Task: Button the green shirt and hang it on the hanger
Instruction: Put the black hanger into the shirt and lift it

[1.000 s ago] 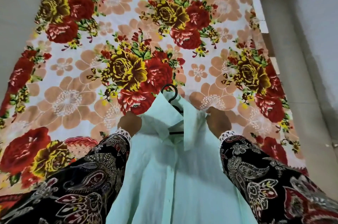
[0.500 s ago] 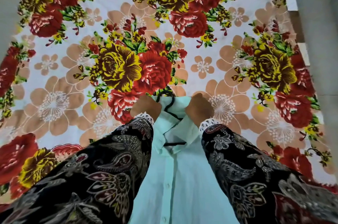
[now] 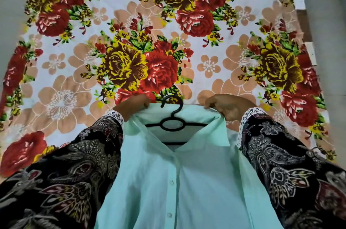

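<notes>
The pale green shirt [image 3: 187,182] hangs in front of me, its front closed with white buttons down the placket. A black plastic hanger [image 3: 172,122] sits inside the collar, and its hook sticks up above the neckline. My left hand [image 3: 133,105] grips the left end of the collar. My right hand [image 3: 223,106] pinches the collar's right end. Both hands hold the collar spread wide apart. The hanger's arms are hidden under the shoulders of the shirt.
A bed with a floral sheet [image 3: 149,41] of red and yellow roses lies below and ahead. A grey wall [image 3: 329,41] runs along the right side, with pale floor [image 3: 9,13] at the left. My dark patterned sleeves [image 3: 65,182] frame the shirt.
My hands have moved apart from the middle of the collar to its two ends, spreading it open. More of the hanger now shows inside the neckline.
</notes>
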